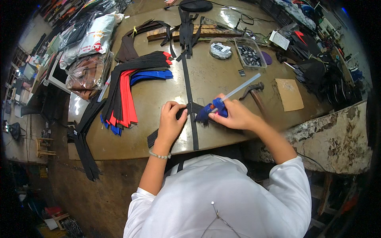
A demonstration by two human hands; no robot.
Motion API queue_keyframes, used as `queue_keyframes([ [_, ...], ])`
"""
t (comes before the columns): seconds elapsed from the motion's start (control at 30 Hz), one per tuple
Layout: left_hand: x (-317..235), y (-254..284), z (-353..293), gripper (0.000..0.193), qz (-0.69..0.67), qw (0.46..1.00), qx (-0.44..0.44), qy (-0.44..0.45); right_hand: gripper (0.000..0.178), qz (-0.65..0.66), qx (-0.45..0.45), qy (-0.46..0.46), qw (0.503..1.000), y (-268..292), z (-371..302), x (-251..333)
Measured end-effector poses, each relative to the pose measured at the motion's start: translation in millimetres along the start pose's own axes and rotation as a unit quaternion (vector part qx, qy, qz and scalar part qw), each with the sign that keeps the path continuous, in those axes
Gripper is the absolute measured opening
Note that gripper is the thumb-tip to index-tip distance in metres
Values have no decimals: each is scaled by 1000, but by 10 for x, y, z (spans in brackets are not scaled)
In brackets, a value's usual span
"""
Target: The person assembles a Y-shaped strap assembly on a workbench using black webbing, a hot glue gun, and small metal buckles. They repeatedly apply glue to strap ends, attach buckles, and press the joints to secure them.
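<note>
My right hand (238,115) is wrapped round a blue hot glue gun (204,115). A translucent glue stick (243,86) juts up from its back, and a small red light glows on its body. The gun's nozzle is down by a black fabric strip (155,137) on the table; the exact contact is hidden. My left hand (170,121) pinches that strip, thumb and fingers near where it crosses a long, narrow black strap (187,83). The strap runs from the far side of the table to the near edge.
Black, red (126,97) and blue (151,75) fabric strips lie fanned at left. A hammer (256,95), cardboard piece (289,94), tub of small dark parts (251,55) and round container (220,49) stand right. Wooden slats (206,31) and a webbing roll (195,5) lie at the back.
</note>
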State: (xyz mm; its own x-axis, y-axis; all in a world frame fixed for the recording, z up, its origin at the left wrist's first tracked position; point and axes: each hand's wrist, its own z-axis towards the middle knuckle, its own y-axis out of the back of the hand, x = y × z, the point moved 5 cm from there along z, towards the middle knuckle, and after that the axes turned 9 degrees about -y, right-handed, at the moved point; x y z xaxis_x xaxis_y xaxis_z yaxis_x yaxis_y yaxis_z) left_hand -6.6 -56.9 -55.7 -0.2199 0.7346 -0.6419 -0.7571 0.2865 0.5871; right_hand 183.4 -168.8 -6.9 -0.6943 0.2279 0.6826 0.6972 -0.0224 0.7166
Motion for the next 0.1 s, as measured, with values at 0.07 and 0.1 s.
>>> queue_keyframes([
  [0.07,-5,-1,15,16,13,1000,-5,-13,51,87,43,-41,994,49,-27,-27],
  [0.1,-17,-40,47,16,10,1000,-4,-18,46,143,71,-127,979,142,-101,-114],
])
